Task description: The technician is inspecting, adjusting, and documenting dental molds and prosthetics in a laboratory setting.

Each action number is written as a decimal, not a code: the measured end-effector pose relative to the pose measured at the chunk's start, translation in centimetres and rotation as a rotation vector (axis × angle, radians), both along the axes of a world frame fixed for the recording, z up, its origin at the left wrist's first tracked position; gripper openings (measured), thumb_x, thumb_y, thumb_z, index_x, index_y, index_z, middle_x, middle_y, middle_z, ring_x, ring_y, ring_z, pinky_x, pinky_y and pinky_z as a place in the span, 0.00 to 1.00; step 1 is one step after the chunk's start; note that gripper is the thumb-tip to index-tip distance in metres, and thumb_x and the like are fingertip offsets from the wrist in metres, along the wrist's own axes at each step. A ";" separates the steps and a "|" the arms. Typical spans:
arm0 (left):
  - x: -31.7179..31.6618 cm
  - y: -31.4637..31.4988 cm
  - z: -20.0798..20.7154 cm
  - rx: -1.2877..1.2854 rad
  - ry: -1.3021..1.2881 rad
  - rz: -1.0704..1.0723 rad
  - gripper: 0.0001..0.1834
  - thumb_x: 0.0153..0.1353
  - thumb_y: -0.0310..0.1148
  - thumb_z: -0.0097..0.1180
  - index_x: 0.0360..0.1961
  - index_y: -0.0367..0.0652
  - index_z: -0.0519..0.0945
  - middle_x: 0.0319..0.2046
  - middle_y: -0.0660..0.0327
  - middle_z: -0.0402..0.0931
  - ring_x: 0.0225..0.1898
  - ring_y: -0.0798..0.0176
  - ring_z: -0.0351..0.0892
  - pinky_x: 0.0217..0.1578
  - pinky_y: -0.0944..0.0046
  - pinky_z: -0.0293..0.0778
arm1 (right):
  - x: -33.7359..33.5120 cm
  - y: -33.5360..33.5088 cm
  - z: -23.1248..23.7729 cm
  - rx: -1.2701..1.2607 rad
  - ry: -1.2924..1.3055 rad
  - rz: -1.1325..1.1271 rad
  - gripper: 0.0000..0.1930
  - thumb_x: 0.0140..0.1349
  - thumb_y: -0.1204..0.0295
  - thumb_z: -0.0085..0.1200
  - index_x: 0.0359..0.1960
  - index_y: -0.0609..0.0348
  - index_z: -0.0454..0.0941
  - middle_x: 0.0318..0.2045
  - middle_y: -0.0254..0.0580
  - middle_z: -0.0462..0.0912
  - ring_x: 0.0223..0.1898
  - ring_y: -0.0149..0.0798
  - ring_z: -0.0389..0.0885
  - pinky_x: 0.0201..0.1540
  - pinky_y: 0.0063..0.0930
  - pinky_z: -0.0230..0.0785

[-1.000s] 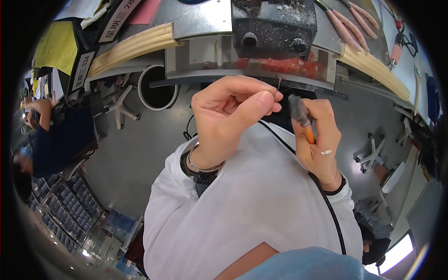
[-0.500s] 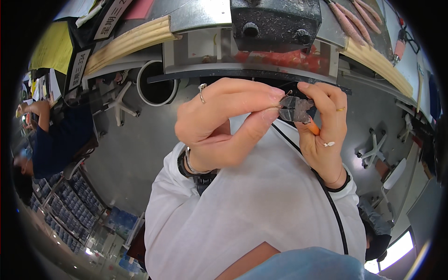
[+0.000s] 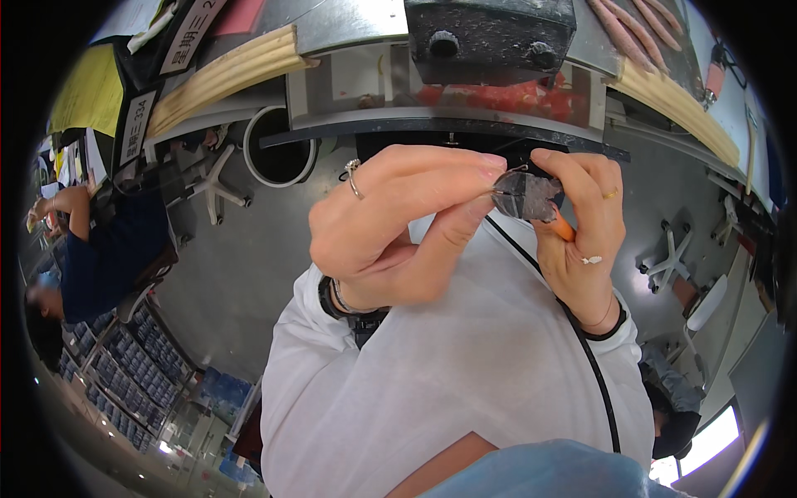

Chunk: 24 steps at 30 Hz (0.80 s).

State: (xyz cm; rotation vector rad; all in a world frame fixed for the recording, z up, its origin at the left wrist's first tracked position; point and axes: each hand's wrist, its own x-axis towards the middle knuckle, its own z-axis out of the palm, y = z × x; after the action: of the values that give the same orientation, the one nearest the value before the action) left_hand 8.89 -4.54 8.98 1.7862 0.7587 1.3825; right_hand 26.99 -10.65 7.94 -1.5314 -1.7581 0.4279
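My left hand (image 3: pixel 390 224) is closed in a pinch, thumb and forefinger together at the left edge of a small see-through grey piece (image 3: pixel 516 196). A thin wire-like strand runs from those fingertips across the piece, and a short curled end (image 3: pixel 520 168) shows above it. The piece has a rounded left side and a rough, frosted right side. My right hand (image 3: pixel 588 236) curls around that rough side, its forefinger bent over the top and thumb below. An orange rod (image 3: pixel 564 227) shows between the right thumb and palm; its far end is hidden. A white patch sits on the thumb's base.
Ahead is a bench with a dark, dusty box-shaped machine (image 3: pixel 490 37) and an open drawer (image 3: pixel 349 87) holding red material. Wooden strips (image 3: pixel 224 79) line the bench edge. Pinkish rods (image 3: pixel 624 33) lie at right. A round bin (image 3: pixel 281 170) stands at left; another person (image 3: pixel 116 257) sits beyond.
The see-through piece has turned slightly and looks paler, with more of its face showing. Both hands keep their hold, and the whole view has shifted a little.
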 end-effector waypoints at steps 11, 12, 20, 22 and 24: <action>-0.4 -0.5 -0.1 -0.031 0.002 0.023 0.11 0.44 0.12 0.62 0.31 0.31 0.82 0.30 0.49 0.82 0.30 0.59 0.84 0.29 0.70 0.78 | -0.6 0.2 0.2 -0.049 0.046 0.025 0.23 0.40 0.77 0.66 0.43 0.54 0.79 0.30 0.37 0.73 0.32 0.42 0.69 0.35 0.33 0.62; -0.4 -0.4 -0.3 -0.017 0.002 0.024 0.10 0.44 0.12 0.61 0.31 0.31 0.82 0.31 0.48 0.82 0.30 0.59 0.83 0.29 0.70 0.78 | -0.6 0.3 0.2 -0.051 0.051 0.033 0.23 0.40 0.77 0.66 0.42 0.55 0.79 0.29 0.38 0.74 0.32 0.43 0.69 0.34 0.33 0.62; -1.4 -1.3 -1.6 -0.227 0.044 0.153 0.07 0.49 0.13 0.59 0.31 0.28 0.81 0.29 0.51 0.81 0.29 0.64 0.82 0.30 0.72 0.77 | -2.5 0.8 -2.4 -0.144 0.083 0.047 0.18 0.44 0.68 0.70 0.34 0.60 0.76 0.24 0.40 0.75 0.27 0.42 0.74 0.28 0.31 0.66; -1.8 -1.4 -2.6 -0.313 0.060 0.183 0.05 0.51 0.14 0.59 0.31 0.28 0.81 0.29 0.52 0.81 0.29 0.66 0.82 0.31 0.73 0.78 | -3.3 1.1 -3.8 -0.204 0.086 0.053 0.18 0.46 0.65 0.70 0.29 0.60 0.73 0.23 0.42 0.76 0.24 0.43 0.76 0.25 0.33 0.68; -2.4 -1.6 -3.6 -0.493 0.052 0.213 0.03 0.59 0.17 0.57 0.34 0.27 0.80 0.30 0.55 0.80 0.32 0.68 0.80 0.34 0.73 0.76 | -3.9 1.4 -5.1 -0.243 0.092 0.078 0.18 0.47 0.64 0.70 0.29 0.61 0.73 0.22 0.43 0.76 0.23 0.45 0.76 0.24 0.34 0.68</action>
State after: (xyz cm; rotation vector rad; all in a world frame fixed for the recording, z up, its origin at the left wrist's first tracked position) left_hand 6.47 -6.09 5.43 1.3862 1.2276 1.1517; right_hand 23.11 -9.25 2.86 -1.5840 -1.7486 0.7627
